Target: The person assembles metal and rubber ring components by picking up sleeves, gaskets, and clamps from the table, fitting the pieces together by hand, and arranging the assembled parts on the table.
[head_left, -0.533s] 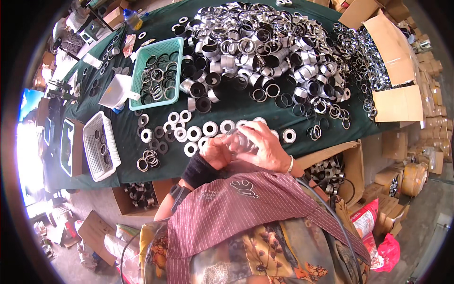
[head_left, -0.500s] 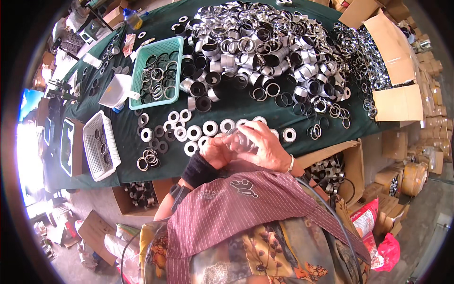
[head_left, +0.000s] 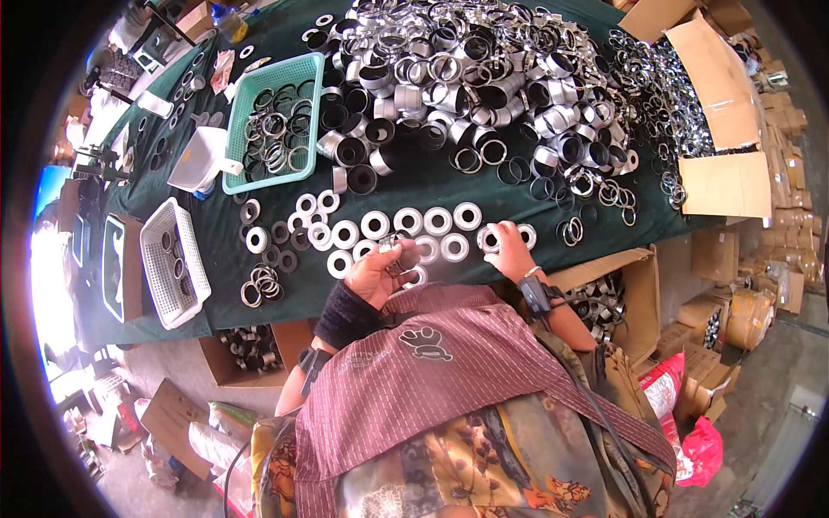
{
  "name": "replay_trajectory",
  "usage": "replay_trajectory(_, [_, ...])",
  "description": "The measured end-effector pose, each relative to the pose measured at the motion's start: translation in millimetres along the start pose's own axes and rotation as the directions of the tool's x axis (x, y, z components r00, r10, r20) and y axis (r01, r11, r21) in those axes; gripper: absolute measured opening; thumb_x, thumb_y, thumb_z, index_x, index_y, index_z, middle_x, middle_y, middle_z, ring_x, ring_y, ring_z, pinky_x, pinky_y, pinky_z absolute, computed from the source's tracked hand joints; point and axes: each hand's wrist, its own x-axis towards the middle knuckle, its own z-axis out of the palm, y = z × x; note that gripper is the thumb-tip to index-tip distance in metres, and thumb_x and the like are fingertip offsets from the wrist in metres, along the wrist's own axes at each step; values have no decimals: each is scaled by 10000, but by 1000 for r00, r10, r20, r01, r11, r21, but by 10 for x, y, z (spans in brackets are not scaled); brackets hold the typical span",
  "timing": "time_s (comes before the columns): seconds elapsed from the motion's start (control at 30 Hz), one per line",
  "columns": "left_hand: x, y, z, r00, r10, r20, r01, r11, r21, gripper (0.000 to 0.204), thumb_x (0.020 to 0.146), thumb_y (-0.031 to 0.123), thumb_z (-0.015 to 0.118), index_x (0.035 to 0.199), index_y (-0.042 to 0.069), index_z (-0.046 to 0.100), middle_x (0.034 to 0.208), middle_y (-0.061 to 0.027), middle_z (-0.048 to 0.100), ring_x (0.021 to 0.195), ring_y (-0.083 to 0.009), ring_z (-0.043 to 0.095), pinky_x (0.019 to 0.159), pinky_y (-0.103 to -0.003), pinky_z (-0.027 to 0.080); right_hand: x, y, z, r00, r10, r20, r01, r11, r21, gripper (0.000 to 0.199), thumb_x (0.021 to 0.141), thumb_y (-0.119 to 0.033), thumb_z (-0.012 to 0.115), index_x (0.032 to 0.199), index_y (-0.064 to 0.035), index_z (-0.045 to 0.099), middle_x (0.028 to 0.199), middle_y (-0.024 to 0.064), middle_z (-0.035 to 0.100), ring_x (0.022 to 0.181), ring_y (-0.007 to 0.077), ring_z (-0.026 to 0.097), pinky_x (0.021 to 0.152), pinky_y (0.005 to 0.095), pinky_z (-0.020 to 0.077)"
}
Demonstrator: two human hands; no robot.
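My left hand point(head_left: 373, 274) is half curled above the near edge of the green cloth, its thumb and fingers closed on a shiny metal ring point(head_left: 396, 241), partly hidden. To the right, my right hand point(head_left: 513, 255) pinches the edge of a silver ring with a dark hole point(head_left: 490, 236); I cannot tell whether it is lifted off the cloth. Between and beyond the hands lie rows of similar flat silver rings point(head_left: 438, 221). Another silver ring point(head_left: 526, 235) sits just right of my right fingers. Farther left are several dull grey rings point(head_left: 280, 231) and a cluster of thin metal rings point(head_left: 259, 287).
A large heap of metal sleeves and rings point(head_left: 466, 86) covers the far middle. At left stand a green basket point(head_left: 314, 112) of rings, a white scoop point(head_left: 197, 160) and a white basket point(head_left: 200, 289). Cardboard boxes point(head_left: 649, 298) hold parts below the table's near edge.
My hands have moved apart from being together over a shiny item. The right went right to a silver ring; the left stayed near with a metal ring. The view shifted slightly.
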Motion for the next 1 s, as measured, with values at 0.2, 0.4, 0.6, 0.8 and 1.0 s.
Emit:
replay_trajectory(0.2, [26,-10,-50,1000,1,-22,-1,1000,-14,210,961,184,500,1120,75,584,1138,-73,649,1034,-154,623,861,-324,496,5,258,336,993,111,30,-106,986,-129,675,635,-39,744,1256,-19,479,1177,213,510,1052,399,527,916,426,457])
replay_trajectory(0.4, [85,-1,-75,998,-4,-60,3,1000,-15,213,958,189,507,1117,74,590,1137,-72,650,1030,-155,624,853,-321,496,78,72,309,960,240,142,-197,944,-265,675,624,-113,806,1192,-19,453,1135,175,512,1026,381,556,834,441,487])
replay_trajectory(0.6, [80,41,-75,997,-3,-83,2,1000,-4,210,952,197,522,1100,72,604,1130,-70,652,1041,-166,623,847,-333,504,120,-7,365,985,166,46,-153,966,-210,537,637,-47,757,1065,-41,433,1026,173,512,965,391,551,795,464,484])
replay_trajectory(0.8, [177,-51,-142,1000,22,22,-21,999,-30,296,952,312,513,1088,70,616,1100,-66,664,1029,-162,626,867,-343,483,100,143,544,980,197,-37,-200,950,-241,407,660,-8,695,986,-49,455,961,183,533,896,400,570,748,484,477])
replay_trajectory(1.0, [42,-63,44,987,151,-48,-130,945,300,333,967,311,444,1031,44,633,1062,-103,677,976,-194,642,881,-326,474,82,86,490,967,248,63,-213,915,-342,596,621,-55,771,1123,-12,453,1026,199,545,897,383,601,750,464,517])
